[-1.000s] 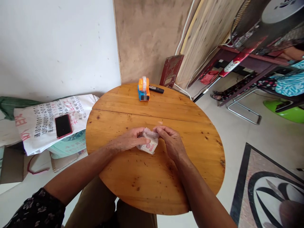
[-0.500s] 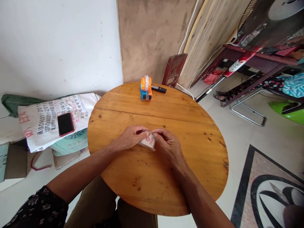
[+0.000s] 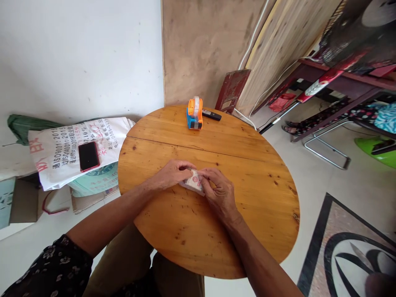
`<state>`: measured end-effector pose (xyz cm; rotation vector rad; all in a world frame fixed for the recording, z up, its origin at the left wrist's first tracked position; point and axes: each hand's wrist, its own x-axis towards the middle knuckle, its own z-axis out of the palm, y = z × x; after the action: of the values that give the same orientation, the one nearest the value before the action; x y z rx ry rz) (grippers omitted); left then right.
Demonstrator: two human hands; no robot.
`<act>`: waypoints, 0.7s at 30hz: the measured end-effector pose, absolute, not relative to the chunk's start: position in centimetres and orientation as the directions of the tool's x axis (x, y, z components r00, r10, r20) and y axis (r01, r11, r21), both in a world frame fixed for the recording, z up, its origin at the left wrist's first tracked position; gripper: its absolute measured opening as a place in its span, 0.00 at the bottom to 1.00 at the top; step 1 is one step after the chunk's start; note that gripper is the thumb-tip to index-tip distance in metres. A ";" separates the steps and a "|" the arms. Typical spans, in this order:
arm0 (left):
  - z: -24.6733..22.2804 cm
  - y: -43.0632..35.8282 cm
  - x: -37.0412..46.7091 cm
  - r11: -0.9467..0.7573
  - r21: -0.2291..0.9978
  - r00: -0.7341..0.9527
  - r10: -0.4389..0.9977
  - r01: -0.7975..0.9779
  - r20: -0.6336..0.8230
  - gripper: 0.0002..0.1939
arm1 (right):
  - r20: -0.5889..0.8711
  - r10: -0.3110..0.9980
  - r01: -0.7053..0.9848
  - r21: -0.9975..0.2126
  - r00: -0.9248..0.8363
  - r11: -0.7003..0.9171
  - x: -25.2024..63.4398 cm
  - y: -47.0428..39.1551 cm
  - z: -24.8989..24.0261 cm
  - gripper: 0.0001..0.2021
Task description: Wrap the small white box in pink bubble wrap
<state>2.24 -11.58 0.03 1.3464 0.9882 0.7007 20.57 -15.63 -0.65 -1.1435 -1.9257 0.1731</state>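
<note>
Head view: my left hand (image 3: 171,175) and right hand (image 3: 218,190) both pinch a small packet (image 3: 194,182), pressed flat near the middle of the round table (image 3: 247,214). At the table's far edge stand a tape dispenser (image 3: 194,113) and a dark remote (image 3: 212,115); a phone (image 3: 88,156) lies on a sack (image 3: 62,152) to the left.

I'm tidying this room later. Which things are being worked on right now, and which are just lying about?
In hand:
small packet, pinched on the round table by left hand and right hand

Lying about:
orange tape dispenser
black stick-shaped object
phone on printed sack
</note>
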 end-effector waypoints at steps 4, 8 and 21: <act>-0.3 -11.5 2.1 0.125 0.983 0.454 0.874 0.135 -0.173 0.16 | 0.597 0.772 0.653 -0.498 -0.220 0.571 20.8 -15.8 -0.7 0.10; -0.2 -11.5 2.2 0.132 0.980 0.423 0.887 0.149 -0.184 0.16 | 0.600 0.771 0.647 -0.504 -0.215 0.572 20.8 -16.0 -0.6 0.10; -0.3 -11.4 2.1 0.090 0.983 0.438 0.886 0.161 -0.153 0.15 | 0.575 0.760 0.758 -0.337 -0.304 0.558 21.2 -16.8 -0.7 0.12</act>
<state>2.14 -11.42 -0.29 1.3984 1.0084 0.7042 21.16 -16.75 -0.66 -1.2133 -2.0844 0.0030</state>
